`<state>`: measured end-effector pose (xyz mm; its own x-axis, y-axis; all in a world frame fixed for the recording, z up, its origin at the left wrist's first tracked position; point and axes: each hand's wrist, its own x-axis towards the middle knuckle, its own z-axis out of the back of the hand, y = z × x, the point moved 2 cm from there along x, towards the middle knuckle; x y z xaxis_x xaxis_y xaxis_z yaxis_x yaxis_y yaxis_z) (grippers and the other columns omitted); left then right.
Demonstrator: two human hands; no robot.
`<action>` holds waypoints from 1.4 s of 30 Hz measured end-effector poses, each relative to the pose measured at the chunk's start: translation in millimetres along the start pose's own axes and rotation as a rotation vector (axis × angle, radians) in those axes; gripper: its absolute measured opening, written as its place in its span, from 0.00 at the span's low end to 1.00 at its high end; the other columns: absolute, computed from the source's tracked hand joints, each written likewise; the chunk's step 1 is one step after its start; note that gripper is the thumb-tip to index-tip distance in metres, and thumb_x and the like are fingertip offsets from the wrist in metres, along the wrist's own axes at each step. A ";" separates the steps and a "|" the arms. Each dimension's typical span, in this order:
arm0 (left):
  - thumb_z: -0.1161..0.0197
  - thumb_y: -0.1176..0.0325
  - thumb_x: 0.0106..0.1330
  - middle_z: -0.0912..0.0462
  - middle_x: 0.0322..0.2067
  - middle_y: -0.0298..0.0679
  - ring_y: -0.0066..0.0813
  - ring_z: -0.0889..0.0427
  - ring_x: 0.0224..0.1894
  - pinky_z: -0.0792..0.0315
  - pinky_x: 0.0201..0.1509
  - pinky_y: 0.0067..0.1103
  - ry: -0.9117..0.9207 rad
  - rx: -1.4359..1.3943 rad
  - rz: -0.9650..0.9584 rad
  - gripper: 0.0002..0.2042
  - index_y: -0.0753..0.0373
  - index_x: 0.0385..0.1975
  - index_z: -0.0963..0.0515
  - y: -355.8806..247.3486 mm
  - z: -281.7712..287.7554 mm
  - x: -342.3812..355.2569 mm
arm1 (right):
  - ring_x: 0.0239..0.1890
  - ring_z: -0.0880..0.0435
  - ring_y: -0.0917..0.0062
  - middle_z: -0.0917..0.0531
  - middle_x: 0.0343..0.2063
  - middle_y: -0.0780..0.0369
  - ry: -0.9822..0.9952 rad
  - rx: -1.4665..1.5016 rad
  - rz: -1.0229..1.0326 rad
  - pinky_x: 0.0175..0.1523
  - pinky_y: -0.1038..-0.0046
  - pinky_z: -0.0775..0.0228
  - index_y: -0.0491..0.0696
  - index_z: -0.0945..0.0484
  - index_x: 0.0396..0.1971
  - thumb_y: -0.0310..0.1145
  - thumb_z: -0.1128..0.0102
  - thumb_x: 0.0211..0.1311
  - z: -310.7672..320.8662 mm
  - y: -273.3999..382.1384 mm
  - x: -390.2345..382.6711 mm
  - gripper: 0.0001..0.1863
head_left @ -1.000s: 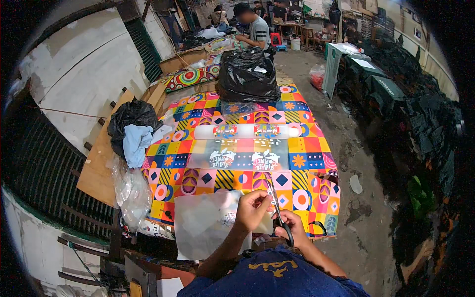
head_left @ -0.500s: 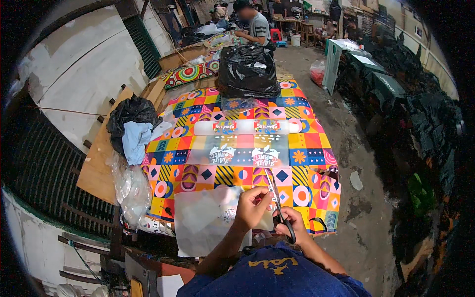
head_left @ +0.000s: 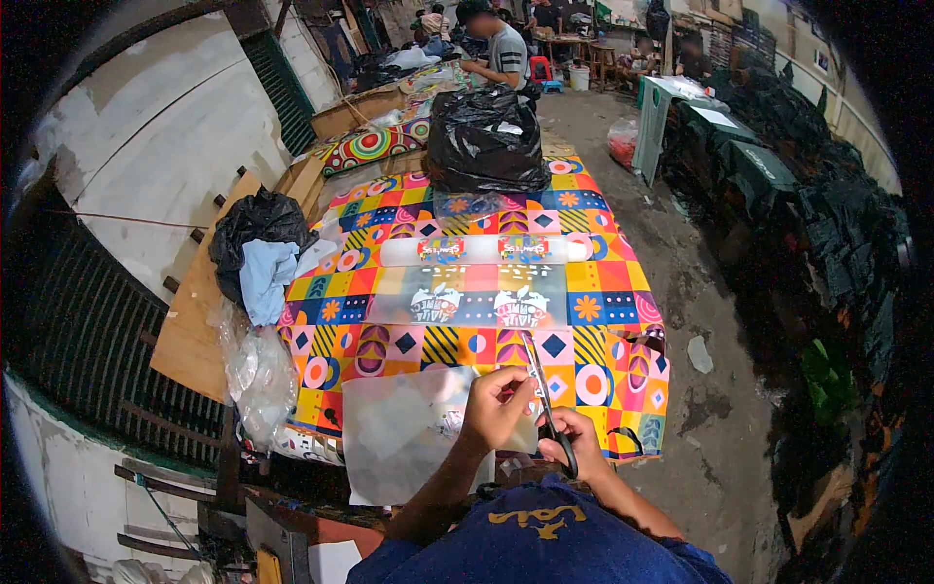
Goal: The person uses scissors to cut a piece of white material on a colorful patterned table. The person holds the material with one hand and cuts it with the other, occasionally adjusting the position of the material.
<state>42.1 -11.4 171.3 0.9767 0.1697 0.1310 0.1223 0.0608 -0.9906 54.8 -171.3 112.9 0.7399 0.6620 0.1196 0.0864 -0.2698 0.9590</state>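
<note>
**Scissors beside a small piece, both hands close together**

I watch from a distance, through the head camera. The scissors (head_left: 547, 407) are above the near part of the worktop (head_left: 598, 384), with the blades pointing away from the body. Just beside the blades is a small pale piece (head_left: 533, 401). I judge that the step in hand is trimming this piece. For me, the next move calls for a steady left pinch and a short, controlled closing of the blades, with the fingertips clear of the edges. I cannot tell if the blades touch the piece.

The right hand (head_left: 580, 440) has its grip closed around the scissors' handles, a little lower than the other hand. The left hand (head_left: 496, 404) has a narrow grip: thumb and index finger seem to pinch the small pale piece. Both forearms slant inward.

Beside the left forearm lies a translucent sheet (head_left: 375, 448). Beyond the hands, a printed film roll (head_left: 479, 252) lies across the worktop, partly unrolled. Farther back sits a black plastic bag (head_left: 486, 146).
</note>
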 end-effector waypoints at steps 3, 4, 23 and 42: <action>0.45 0.74 0.64 0.26 0.20 0.32 0.15 0.26 0.21 0.33 0.27 0.13 0.005 0.000 0.022 0.06 0.69 0.26 0.27 0.6 1.0 -0.1 | 0.19 0.33 0.91 0.29 0.16 0.72 -0.022 -0.032 -0.017 0.24 0.86 0.45 0.45 0.28 0.36 0.28 0.34 0.52 0.1 -1.2 -0.3 0.13; 0.45 0.74 0.64 0.26 0.20 0.32 0.15 0.27 0.21 0.33 0.27 0.13 0.008 -0.002 0.030 0.06 0.68 0.26 0.27 1.0 1.4 0.6 | 0.19 0.33 0.91 0.29 0.16 0.72 -0.029 -0.047 -0.020 0.24 0.85 0.45 0.45 0.28 0.36 0.27 0.34 0.52 0.5 -2.2 0.1 0.13; 0.43 0.72 0.63 0.23 0.26 0.31 0.15 0.26 0.29 0.31 0.35 0.14 0.002 -0.409 0.167 0.05 0.67 0.29 0.24 40.7 -25.8 17.1 | 0.13 0.33 0.90 0.30 0.11 0.70 -0.295 -0.064 -0.040 0.18 0.85 0.45 0.43 0.27 0.36 0.24 0.37 0.54 -0.6 -16.9 -9.0 0.11; 0.43 0.68 0.62 0.24 0.23 0.32 0.19 0.25 0.27 0.31 0.33 0.17 0.111 -0.199 0.333 0.08 0.65 0.23 0.26 107.2 -49.0 25.9 | 0.19 0.32 0.91 0.27 0.18 0.72 -0.524 -0.035 0.075 0.23 0.85 0.42 0.43 0.28 0.37 0.25 0.37 0.55 12.0 -15.0 -19.8 0.11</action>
<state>89.0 -48.6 66.6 0.9805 0.0404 -0.1923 -0.1827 -0.1730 -0.9678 46.9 -188.8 93.0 0.9782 0.2009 0.0519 0.0050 -0.2731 0.9620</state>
